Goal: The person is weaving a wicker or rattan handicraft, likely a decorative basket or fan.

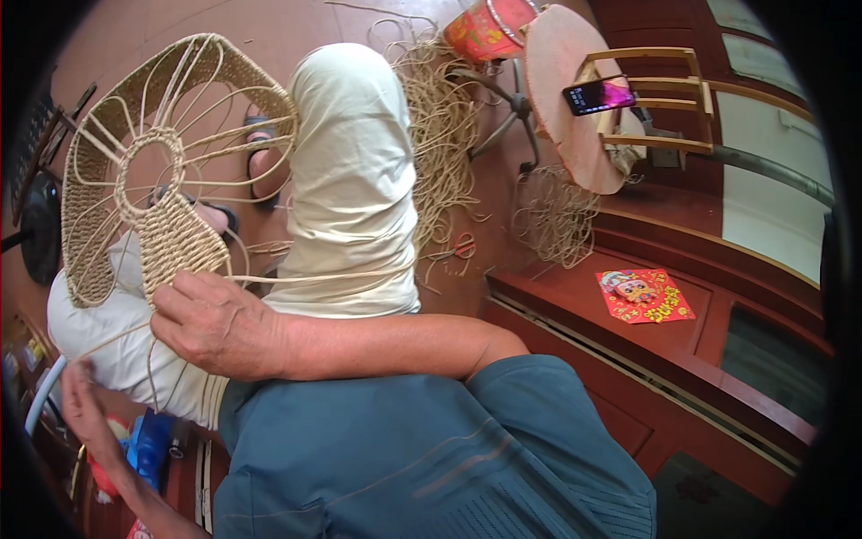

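A large, rounded piece of tan rope weaving (pixel 238 74) rests at the left across my lap and knee. Its woven rim surrounds a small ring (pixel 128 180), with bare cords fanning between them. A densely woven section (pixel 184 238) runs from the ring down to my right hand (pixel 218 325), which is closed over its lower end. Lower left, my left hand (pixel 83 404) pinches a thin tan cord (pixel 121 340) that stretches across from beside my right hand. Another cord (pixel 346 276) trails rightward over my trouser leg.
Loose cord (pixel 440 135) lies heaped beyond my right leg, with orange-handled scissors (pixel 461 247) near it. A phone (pixel 598 95) sits on a round board and wooden frame (pixel 700 99). A red bucket (pixel 489 31) stands behind; a red decorated packet (pixel 645 296) lies at right.
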A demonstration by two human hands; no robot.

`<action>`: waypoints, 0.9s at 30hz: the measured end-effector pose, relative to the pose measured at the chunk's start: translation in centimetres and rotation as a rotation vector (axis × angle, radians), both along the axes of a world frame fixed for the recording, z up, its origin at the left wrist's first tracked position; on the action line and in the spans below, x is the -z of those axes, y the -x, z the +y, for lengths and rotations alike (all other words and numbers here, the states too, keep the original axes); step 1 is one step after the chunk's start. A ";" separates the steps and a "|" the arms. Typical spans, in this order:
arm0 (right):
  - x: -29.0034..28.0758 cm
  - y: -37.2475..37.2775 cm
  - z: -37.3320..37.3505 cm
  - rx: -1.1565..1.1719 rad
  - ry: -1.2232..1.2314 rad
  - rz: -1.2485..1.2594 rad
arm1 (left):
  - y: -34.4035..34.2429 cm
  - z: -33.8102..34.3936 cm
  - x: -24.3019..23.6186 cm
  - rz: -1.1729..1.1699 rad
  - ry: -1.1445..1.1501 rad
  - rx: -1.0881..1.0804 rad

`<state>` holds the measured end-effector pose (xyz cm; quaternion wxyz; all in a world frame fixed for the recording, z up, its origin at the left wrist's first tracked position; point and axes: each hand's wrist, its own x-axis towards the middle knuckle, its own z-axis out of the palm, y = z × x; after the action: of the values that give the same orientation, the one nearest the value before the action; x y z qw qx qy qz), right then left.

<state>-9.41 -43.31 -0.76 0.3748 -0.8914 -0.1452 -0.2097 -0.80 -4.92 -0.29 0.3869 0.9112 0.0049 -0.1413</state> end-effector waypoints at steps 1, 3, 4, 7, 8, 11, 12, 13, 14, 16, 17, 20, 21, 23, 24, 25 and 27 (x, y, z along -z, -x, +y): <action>0.0 0.0 0.0 -0.002 0.009 -0.003 | -1.4 4.3 -0.3 -0.082 -0.091 -0.063; 0.1 -0.1 0.0 -0.002 0.021 -0.015 | -3.5 12.8 -0.8 -0.030 0.038 -0.429; 0.1 0.0 -0.1 -0.005 0.019 -0.010 | -4.1 16.7 -1.0 -0.089 0.016 -0.466; 0.0 0.1 -0.2 0.000 0.018 -0.002 | -3.4 26.0 -1.7 -0.189 -0.066 -0.682; 0.0 0.1 -0.2 -0.002 0.014 0.008 | -2.8 28.1 -2.0 -0.182 -0.077 -0.630; -0.1 0.1 -0.1 0.025 0.025 0.001 | -0.8 31.4 -2.3 -0.199 -0.173 -0.695; -0.1 0.1 -0.1 0.023 0.027 0.000 | -0.2 31.9 -2.4 -0.198 -0.196 -0.708; 0.0 0.1 -0.1 0.020 0.008 -0.001 | 0.2 32.2 -2.4 -0.201 -0.210 -0.722; 0.0 0.0 -0.1 0.019 -0.010 0.008 | 0.5 32.4 -2.4 -0.198 -0.226 -0.727; 0.1 0.0 0.0 0.014 -0.014 0.003 | 1.0 32.7 -2.5 -0.195 -0.245 -0.740; 0.1 0.0 0.0 0.009 -0.023 0.016 | 1.1 32.8 -2.6 -0.191 -0.253 -0.745; 0.2 0.0 0.1 0.026 -0.049 0.017 | 1.5 33.2 -2.8 -0.183 -0.285 -0.754; 0.2 0.0 0.2 0.028 -0.049 0.019 | 1.6 33.2 -2.8 -0.179 -0.296 -0.754; 0.2 -0.1 0.2 0.022 -0.056 0.038 | 1.7 33.4 -2.7 -0.183 -0.313 -0.748; 0.2 -0.1 0.3 0.022 -0.054 0.039 | 1.7 33.6 -2.7 -0.184 -0.328 -0.749; 0.2 -0.1 0.3 0.014 -0.052 0.046 | 1.8 33.9 -2.9 -0.180 -0.343 -0.752; 0.2 -0.2 0.4 0.011 -0.053 0.053 | 1.8 34.6 -3.3 -0.183 -0.368 -0.747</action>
<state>-9.25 -42.93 -0.94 0.4008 -0.8872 -0.1245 -0.1917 -2.56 29.71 2.99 0.2413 0.9095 0.3254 0.0934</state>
